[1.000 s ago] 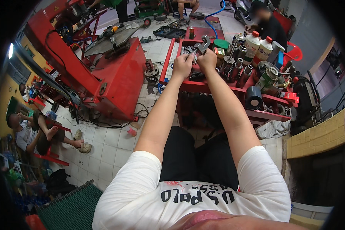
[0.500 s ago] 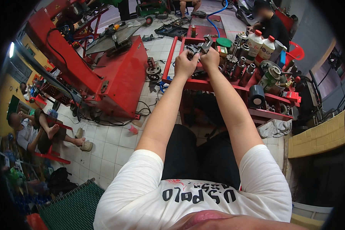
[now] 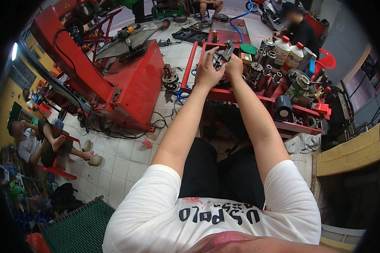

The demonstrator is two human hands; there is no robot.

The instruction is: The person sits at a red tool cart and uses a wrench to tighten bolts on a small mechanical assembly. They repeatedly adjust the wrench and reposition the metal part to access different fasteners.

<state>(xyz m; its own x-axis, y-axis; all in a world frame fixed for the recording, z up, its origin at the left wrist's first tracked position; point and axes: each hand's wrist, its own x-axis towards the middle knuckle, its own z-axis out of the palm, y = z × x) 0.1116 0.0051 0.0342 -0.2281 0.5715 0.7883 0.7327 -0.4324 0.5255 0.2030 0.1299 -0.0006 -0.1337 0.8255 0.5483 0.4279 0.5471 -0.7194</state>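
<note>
My right hand is closed around a grey U-shaped metal part, its open jaw standing up above the fist. Close beside it on the left is my left hand, fingers stretched up and apart, the thumb side near the metal part. Whether the left thumb touches the part I cannot tell. Both hands are above the near left end of a red tool cart. Small dark metal pieces lie in the cart behind and between the hands, partly hidden.
Right of my hands the cart carries a green-lidded can, metal sockets, white red-capped bottles and a spray can. At the left stands a red tyre machine. One person sits beyond the cart, another at far left.
My left hand has opened, its fingers going from curled to stretched upward. The right hand still grips the metal part, which has shifted and turned slightly.
</note>
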